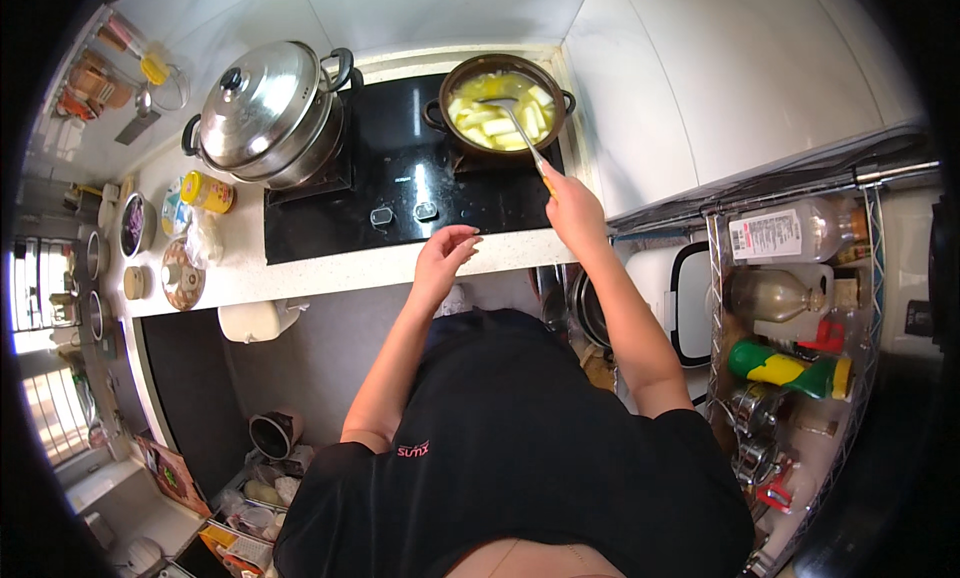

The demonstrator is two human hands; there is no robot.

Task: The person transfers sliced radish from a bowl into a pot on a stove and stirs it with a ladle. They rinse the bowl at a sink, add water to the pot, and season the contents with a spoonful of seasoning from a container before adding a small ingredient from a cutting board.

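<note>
My right hand [576,209] is closed around the yellow handle of a metal ladle or spatula [527,139]. The tool's head rests in a brown two-handled pot [444,96] on the right side of the black glass gas cooktop [382,165]. Pale chunks of food [499,126] lie in yellowish liquid in that pot. Near the counter's front edge, left of the tool, is my left hand [442,261]. It holds nothing, and its fingers are loosely bent and apart.
A lidded steel steamer pot [262,112] stands on the cooktop's left side. Further left are a yellow-lidded jar [208,192], a plastic bag [204,239], a steel bowl of purple food [138,225] and a patterned round lid [183,275]. A wire rack [716,300] with bottles stands at the right.
</note>
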